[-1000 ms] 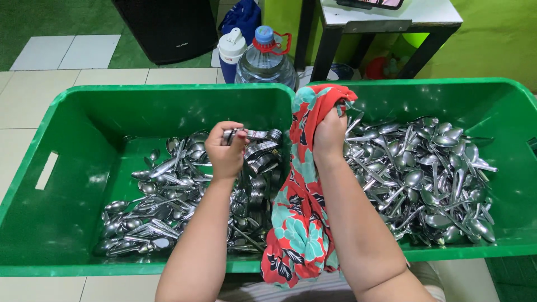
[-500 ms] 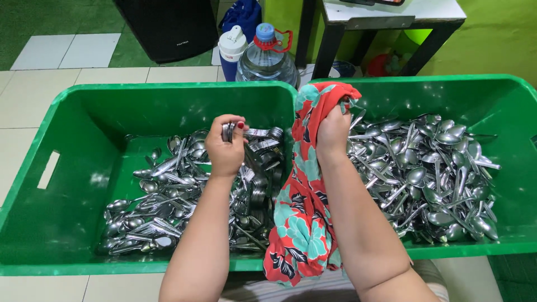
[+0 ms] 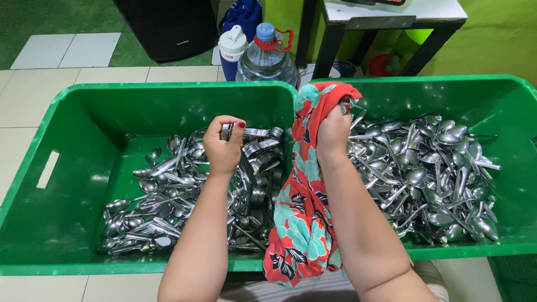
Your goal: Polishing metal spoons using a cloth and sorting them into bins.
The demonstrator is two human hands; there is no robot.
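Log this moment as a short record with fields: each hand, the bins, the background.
left hand: closed on a bunch of spoons, held over the left bin
right hand: gripping a red floral cloth that hangs over the bins' shared edge
left bin contents: loose metal cutlery, partly filling it
right bin: green, piled with spoons
background: water bottle, white-lidded flask, table leg, tiled floor

Red-and-teal floral cloth [image 3: 305, 223], green bins [image 3: 84, 112], silver spoons [image 3: 436, 173]
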